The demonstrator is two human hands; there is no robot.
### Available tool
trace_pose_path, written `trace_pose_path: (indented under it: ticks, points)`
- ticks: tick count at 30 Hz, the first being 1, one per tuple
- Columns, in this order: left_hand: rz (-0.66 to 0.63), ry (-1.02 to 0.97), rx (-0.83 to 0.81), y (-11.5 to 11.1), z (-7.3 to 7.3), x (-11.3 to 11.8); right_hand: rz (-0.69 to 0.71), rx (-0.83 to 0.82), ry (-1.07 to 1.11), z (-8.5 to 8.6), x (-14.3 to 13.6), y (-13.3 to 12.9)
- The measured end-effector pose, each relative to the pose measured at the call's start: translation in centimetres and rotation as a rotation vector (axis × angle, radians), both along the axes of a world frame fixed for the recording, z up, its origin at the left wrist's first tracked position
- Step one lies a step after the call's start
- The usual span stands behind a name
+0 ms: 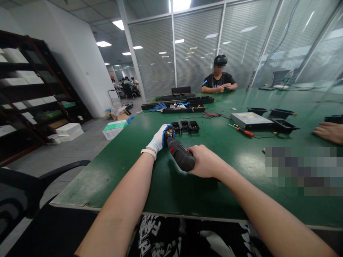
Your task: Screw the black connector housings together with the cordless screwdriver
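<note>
My left hand point(158, 138), in a white and blue glove, is closed around a small black part with brass-coloured pieces point(169, 131), tilted up off the table. My bare right hand point(205, 160) grips a black cordless drill point(180, 154) with a red button. The drill's nose points at the part and reaches its near side; whether the bit touches a screw is too small to tell. Just beyond my left hand, three small black open trays point(184, 126) stand in a row, holding small bits that I cannot make out.
On the green table point(128, 175), long black bars point(184, 101) and a blue glove point(160, 107) lie ahead. To the right are a grey metal box point(251, 120), an orange screwdriver point(245, 132) and black bins point(284, 125). A co-worker point(219, 80) sits opposite; another person's hand point(329, 132) is at right.
</note>
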State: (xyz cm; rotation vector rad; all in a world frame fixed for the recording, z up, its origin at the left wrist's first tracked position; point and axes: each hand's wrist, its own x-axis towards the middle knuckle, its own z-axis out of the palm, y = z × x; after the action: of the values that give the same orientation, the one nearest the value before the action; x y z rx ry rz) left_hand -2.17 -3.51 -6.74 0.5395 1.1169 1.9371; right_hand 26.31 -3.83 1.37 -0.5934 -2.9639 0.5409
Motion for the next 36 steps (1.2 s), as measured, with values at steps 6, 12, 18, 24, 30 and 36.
trace_pose_path:
  ticks: [6,12,18,24,30,36]
  points:
    - [0.027,0.033,0.005,-0.1,0.2,0.2,0.01,-0.002,0.024,-0.4,0.0,0.2]
    - [0.019,0.011,0.011,0.1,-0.4,-0.3,0.011,0.009,0.015,-0.2,0.1,0.2]
    - [0.016,-0.006,0.017,0.4,-0.7,-0.6,0.009,-0.005,0.014,-0.2,0.1,0.1]
    - [0.024,-0.009,0.005,0.2,-0.6,-0.2,-0.005,-0.02,0.02,-0.3,0.1,0.2]
    - [0.044,0.006,-0.005,0.2,-0.3,0.0,-0.004,-0.008,0.03,-0.6,0.0,0.3]
    - [0.09,0.066,0.039,0.7,-0.3,-0.3,0.014,-0.002,0.026,-0.9,-0.4,1.2]
